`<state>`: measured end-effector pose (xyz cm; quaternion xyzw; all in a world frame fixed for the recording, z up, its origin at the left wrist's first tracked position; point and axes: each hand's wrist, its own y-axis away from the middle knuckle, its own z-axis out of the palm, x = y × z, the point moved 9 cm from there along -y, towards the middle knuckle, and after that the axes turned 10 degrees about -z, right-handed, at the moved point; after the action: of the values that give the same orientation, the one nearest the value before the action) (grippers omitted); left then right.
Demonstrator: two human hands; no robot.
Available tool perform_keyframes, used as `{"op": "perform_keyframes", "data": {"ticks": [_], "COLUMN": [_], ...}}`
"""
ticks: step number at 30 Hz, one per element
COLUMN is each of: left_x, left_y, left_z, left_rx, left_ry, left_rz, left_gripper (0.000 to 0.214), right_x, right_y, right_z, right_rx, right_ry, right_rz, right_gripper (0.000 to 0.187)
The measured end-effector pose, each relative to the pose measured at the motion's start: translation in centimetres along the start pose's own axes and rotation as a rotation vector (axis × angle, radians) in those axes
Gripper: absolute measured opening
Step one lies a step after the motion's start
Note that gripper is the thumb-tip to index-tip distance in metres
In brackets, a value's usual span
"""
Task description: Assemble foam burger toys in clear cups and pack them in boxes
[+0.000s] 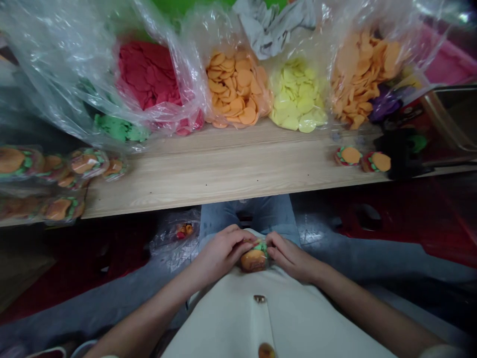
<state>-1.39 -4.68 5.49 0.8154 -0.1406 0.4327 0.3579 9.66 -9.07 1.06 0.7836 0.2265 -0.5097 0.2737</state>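
Note:
Close to my belly, below the table's front edge, I hold a toy burger in a clear wrapper, its orange bun face up and green frill on the far side. My left hand grips it from the left, fingers bent over its top edge. From the right, my right hand pinches the wrapper's side with curled fingers. Both hands are closed on this one burger. Its underside is hidden.
Clear bags of red pieces, orange discs, yellow discs and more orange pieces line the wooden table. Several wrapped burgers sit left; two unwrapped burgers lie right. A plastic bag is below.

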Motion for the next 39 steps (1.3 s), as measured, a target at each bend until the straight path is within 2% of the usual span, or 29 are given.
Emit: {"op": "perform_keyframes", "data": {"ticks": [3, 6, 10, 15, 19, 23, 28, 32, 36, 39], "left_x": [0.9, 1.6, 1.1, -1.6, -3.4, -4.4, -7.7, -9.5, -9.3, -8.5], "left_y": [-0.1, -0.6, -0.9, -0.1, 0.3, 0.0, -0.2, -1.3, -2.9, -3.4], "left_z": [0.1, 0.4, 1.3, 0.3, -0.1, 0.4, 0.5, 0.4, -0.2, 0.2], "left_rx": [-0.023, 0.008, 0.034, 0.101, 0.051, 0.014, 0.134, 0.165, 0.103, -0.037], "left_ry": [-0.06, -0.033, 0.05, 0.207, 0.372, 0.42, 0.65, 0.88, 0.837, 0.693], "left_rz": [0.047, 0.107, 0.114, -0.022, -0.134, -0.223, -0.421, -0.483, -0.434, -0.369], "left_gripper": [0.026, 0.018, 0.019, 0.019, 0.021, 0.021, 0.024, 0.034, 0.036, 0.03], "right_x": [-0.5, -0.8, -0.9, -0.5, -0.2, 0.7, 1.8, 2.3, 2.7, 2.3], "right_y": [0.0, -0.1, -0.2, -0.4, -0.7, -0.7, -0.8, -1.7, -1.7, -1.3], "right_z": [0.1, 0.2, 0.5, 0.2, 0.1, 0.6, 1.1, 1.0, 1.3, 1.8], "right_rx": [-0.02, -0.025, -0.01, 0.054, 0.083, 0.097, 0.073, 0.132, 0.229, 0.116], "right_ry": [0.021, 0.099, 0.117, 0.029, -0.017, -0.081, -0.112, -0.233, -0.358, -0.243], "right_rz": [-0.016, -0.032, -0.047, -0.032, -0.037, 0.005, 0.092, 0.133, 0.156, 0.137], "right_gripper": [0.014, 0.009, 0.008, 0.015, 0.014, 0.013, 0.014, 0.021, 0.022, 0.02]}}
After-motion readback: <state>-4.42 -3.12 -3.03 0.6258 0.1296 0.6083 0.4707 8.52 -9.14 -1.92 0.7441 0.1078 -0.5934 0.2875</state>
